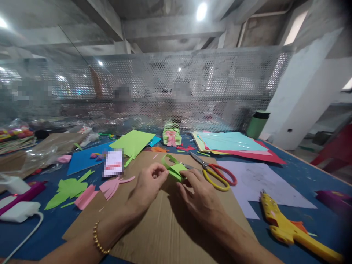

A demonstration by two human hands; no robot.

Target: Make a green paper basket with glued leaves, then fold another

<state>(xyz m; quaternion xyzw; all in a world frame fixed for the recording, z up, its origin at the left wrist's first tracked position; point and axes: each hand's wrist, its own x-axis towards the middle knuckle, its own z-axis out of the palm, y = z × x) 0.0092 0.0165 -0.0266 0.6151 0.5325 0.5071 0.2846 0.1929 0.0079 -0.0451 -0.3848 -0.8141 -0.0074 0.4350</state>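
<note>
The right fingers (191,176) partly cover the small green paper piece (176,168).

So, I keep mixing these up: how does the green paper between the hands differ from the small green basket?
The green paper touches the right hand; the basket stands farther back, untouched. The basket wears a pink bow; the paper shows none. Both are light green.

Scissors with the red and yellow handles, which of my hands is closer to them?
Right. Your right hand is just below and left of the scissors in the picture. Your left hand is farther left, past the green paper piece.
</note>
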